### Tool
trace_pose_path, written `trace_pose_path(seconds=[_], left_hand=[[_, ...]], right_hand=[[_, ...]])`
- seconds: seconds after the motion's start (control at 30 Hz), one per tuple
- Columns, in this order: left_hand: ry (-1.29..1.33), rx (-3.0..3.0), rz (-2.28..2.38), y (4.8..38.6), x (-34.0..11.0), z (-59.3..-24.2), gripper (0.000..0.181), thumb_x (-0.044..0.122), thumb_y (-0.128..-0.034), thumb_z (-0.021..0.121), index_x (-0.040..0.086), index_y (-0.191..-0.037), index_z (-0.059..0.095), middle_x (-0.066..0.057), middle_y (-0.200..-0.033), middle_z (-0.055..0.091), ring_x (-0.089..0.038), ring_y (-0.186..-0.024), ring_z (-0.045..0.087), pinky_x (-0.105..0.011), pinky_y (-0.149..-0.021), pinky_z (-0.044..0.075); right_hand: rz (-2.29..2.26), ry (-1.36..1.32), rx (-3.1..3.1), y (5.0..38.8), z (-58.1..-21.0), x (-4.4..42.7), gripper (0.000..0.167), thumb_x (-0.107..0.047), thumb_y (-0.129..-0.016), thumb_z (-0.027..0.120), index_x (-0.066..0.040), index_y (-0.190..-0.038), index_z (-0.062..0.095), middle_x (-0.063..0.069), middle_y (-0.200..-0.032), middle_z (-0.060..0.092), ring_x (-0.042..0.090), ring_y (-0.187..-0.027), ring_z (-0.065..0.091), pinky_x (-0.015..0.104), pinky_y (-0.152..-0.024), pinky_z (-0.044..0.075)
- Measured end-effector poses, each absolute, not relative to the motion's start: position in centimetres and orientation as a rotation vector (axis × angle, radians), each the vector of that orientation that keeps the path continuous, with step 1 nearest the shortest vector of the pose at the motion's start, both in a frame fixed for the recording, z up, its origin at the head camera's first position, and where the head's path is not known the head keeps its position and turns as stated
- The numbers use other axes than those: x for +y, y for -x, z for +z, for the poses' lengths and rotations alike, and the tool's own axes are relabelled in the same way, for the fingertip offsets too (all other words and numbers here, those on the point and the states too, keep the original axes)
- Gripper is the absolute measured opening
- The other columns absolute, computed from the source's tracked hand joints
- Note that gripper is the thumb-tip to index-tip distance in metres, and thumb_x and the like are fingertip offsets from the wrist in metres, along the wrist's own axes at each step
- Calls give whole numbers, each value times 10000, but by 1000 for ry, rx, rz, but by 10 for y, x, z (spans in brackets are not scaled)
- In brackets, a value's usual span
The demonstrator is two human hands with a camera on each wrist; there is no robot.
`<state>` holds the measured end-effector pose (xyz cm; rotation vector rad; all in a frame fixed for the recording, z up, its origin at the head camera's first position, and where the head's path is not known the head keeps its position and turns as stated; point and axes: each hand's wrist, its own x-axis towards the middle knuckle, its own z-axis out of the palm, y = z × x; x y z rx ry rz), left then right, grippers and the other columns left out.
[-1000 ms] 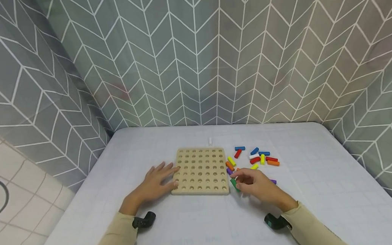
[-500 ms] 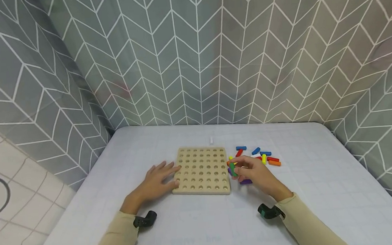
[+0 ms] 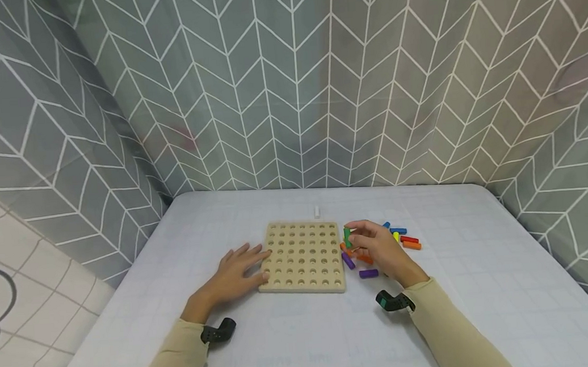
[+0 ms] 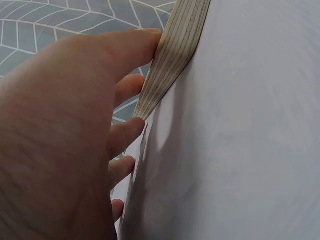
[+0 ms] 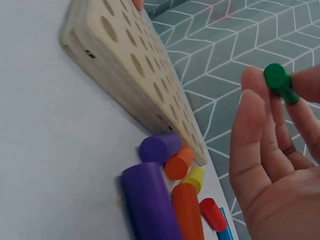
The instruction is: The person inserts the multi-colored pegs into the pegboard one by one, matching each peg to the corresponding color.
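Observation:
A square wooden pegboard [image 3: 301, 289] with rows of round holes lies on the white table. My left hand [image 3: 234, 276] lies at its left side, fingers spread, thumb and fingertips touching the board's edge. My right hand [image 3: 383, 250] is raised beside the board's right edge and pinches a green peg [image 3: 347, 238] between thumb and fingers. In the right wrist view the green peg [image 5: 276, 77] is seen nearly end-on, above the board's level. Under the right hand lie two purple pegs [image 3: 368, 273] and an orange peg [image 3: 365, 260]; other pegs there are partly hidden by the hand.
A white peg [image 3: 317, 211] stands or lies behind the board; I cannot tell which. Right of the right hand lie a blue peg [image 3: 398, 231], a red peg [image 3: 409, 239] and another orange peg [image 3: 412, 246]. A patterned grey curtain [image 3: 298, 92] hangs behind the table.
My right hand has lifted the green peg off the table and moved away from me along the board's right side, turning the peg upright. The left hand has stayed in place.

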<state>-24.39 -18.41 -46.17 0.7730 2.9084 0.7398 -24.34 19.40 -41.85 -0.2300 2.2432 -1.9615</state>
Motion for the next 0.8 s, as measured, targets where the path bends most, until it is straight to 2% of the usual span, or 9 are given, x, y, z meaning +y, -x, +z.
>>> trace_pose_path(seconds=[0.3, 0.53, 0.8], left_hand=[[-767, 2894, 757, 243, -183, -459, 606, 544, -965, 576, 261, -1495, 504, -13, -1586, 379, -365, -1508, 173, -625, -1186, 33], [-769, 2899, 758, 240, -182, -460, 602, 544, -973, 561, 245, -1493, 507, -15, -1582, 386, -373, -1506, 174, -625, -1187, 34], [-759, 2907, 743, 242, -183, -461, 603, 563, -971, 553, 275, -1498, 498, 14, -1582, 384, -351, -1512, 166, -604, -1196, 28]], right_hand=[[-2059, 175, 2187, 257, -418, 191, 431, -67, -978, 565, 60, -1382, 485, 171, -1145, 583, 335, -985, 635, 349, -837, 582], [-2060, 148, 2207, 266, -420, 189, 399, -111, -987, 598, 10, -1358, 513, 222, -1212, 601, 371, -1067, 660, 395, -899, 569], [-2065, 127, 2247, 277, -419, 187, 388, -83, -988, 594, 18, -1356, 522, 159, -1098, 630, 340, -1022, 693, 374, -860, 587]])
